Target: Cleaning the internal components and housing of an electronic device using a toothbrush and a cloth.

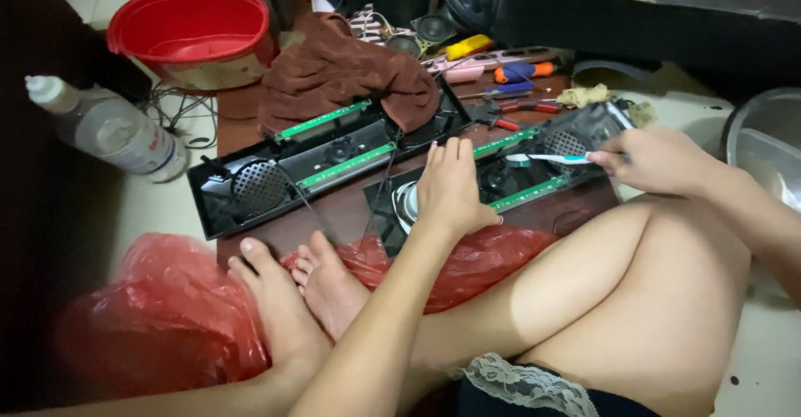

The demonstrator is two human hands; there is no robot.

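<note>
— What have the hands got?

— My right hand (659, 160) is closed around the handle of a toothbrush (546, 158), white and blue, with its bristle end lying over the near speaker panel (501, 179). My left hand (450, 188) grips nothing: it lies flat, fingers together, pressing down on the same panel just beside a round speaker cone (406, 203).

— And where does that panel sit?

— On a dark wooden board (334, 213) on the floor, right in front of my crossed legs. It is black, with green circuit strips and a mesh grille at the brush end. A second speaker panel (317, 163) lies just behind it, a brown cloth (342, 71) draped over its far edge.

— Anything else about?

— Red plastic bag (167, 317) near my feet, red basin (192, 29) far left, a plastic bottle (108, 125) on its side, and screwdrivers and pliers (509, 79) beyond the panels.
</note>
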